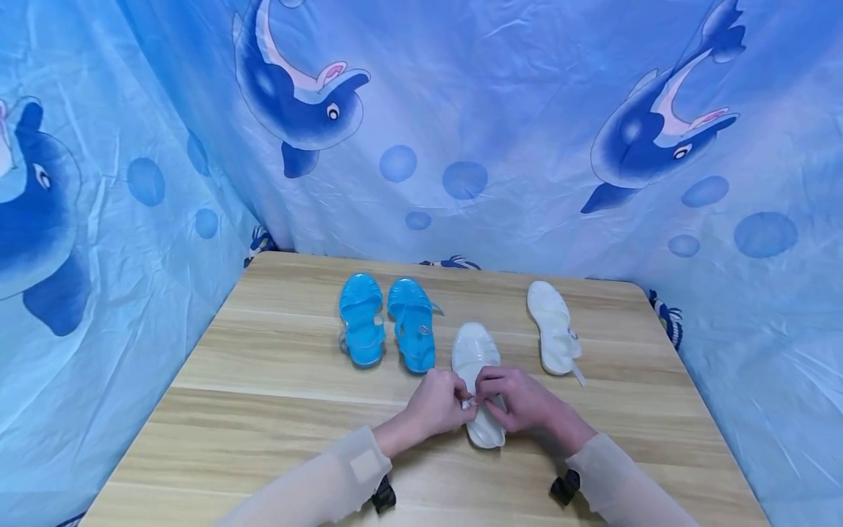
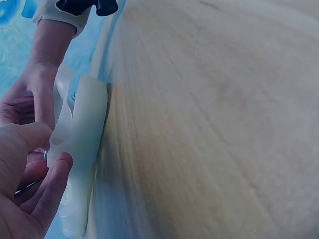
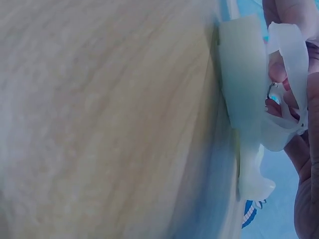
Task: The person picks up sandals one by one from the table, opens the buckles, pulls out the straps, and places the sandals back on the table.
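Observation:
A white sandal (image 1: 476, 348) lies sole down on the wooden table, toe pointing away, between both hands. At its left side the left hand (image 1: 440, 402) pinches the small metal buckle (image 1: 467, 402). From the right side the right hand (image 1: 516, 399) has thumb and forefinger together at the strap near the buckle. In the left wrist view the left fingers (image 2: 59, 167) hold the buckle area beside the sandal (image 2: 88, 119). The right wrist view shows the looped ankle strap (image 3: 297, 59) standing above the sandal's heel (image 3: 242, 69); the exact grip of the right fingertips is partly hidden.
Two blue sandals (image 1: 361, 322) (image 1: 413, 329) stand side by side left of the white one. Another white sandal (image 1: 555, 329), its strap loose, lies at the back right. A blue dolphin-print curtain (image 1: 527, 219) surrounds the table (image 1: 276, 395) at the back and sides.

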`<state>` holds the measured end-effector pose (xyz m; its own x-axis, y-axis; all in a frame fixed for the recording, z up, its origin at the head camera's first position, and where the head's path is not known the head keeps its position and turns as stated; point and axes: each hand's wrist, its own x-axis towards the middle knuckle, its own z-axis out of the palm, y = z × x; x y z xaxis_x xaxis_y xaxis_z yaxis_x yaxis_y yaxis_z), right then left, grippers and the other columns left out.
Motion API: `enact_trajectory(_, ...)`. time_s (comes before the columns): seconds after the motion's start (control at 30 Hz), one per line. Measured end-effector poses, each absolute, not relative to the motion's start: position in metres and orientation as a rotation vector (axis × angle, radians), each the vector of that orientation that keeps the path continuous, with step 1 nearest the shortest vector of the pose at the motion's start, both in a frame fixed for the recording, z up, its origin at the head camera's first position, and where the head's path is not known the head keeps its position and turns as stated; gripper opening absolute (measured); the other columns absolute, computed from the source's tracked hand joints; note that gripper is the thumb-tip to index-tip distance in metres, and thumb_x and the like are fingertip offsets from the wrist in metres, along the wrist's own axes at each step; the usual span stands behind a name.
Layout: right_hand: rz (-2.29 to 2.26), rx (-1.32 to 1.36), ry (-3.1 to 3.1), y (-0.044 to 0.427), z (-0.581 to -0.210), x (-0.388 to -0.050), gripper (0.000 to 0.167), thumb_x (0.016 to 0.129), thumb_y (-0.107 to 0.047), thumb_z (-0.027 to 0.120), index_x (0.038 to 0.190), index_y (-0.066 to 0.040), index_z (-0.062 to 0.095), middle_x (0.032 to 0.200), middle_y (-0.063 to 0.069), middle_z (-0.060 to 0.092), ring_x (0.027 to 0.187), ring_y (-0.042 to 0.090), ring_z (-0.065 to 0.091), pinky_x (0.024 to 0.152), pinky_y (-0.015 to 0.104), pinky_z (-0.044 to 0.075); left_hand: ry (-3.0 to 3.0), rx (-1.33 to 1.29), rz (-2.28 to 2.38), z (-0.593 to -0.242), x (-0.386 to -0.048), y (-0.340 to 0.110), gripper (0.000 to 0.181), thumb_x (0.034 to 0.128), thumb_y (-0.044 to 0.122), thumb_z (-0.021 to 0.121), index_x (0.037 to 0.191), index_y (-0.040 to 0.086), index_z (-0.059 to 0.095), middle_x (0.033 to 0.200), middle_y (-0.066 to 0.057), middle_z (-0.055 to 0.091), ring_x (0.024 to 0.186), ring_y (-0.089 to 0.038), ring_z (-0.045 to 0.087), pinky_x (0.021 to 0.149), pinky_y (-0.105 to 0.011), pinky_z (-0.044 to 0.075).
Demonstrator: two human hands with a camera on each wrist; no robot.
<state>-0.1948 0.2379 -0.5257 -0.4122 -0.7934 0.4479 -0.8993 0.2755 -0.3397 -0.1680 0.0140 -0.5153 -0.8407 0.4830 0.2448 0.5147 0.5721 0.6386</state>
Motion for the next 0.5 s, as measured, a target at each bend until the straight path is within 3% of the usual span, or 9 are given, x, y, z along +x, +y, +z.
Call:
enact_trajectory(0.27,0.847,1.527,-2.426,0.2374,-0.5244,-0.1944,0.021,0.085,-0.007,0.083,0.101,-0.019,0.078,0.102,-0.011,0.075,0.095,0.001,0.071,0.086,0.02,0.06,-2.777,-0.856,-1.127,-0.5136,-0.1686,0.0133,0.012,0.0809,0.014,0.089,0.074,0.01,0.079,0.068,0.001,0.074,0.055,0.01,0.049,0.052,-0.006,0.043)
enact_trajectory(0.5,0.83,1.558,-2.382,0.2388,-0.5282,-0.1937,0.021,0.084,0.0,0.077,0.094,-0.018,0.072,0.1,-0.009,0.07,0.091,0.001,0.066,0.083,0.019,0.058,-2.777,-0.862,-1.128,-0.5144,-0.1668,0.0162,0.012,0.0811,0.014,0.088,0.075,0.01,0.078,0.066,0.003,0.072,0.053,0.011,0.049,0.053,-0.006,0.044)
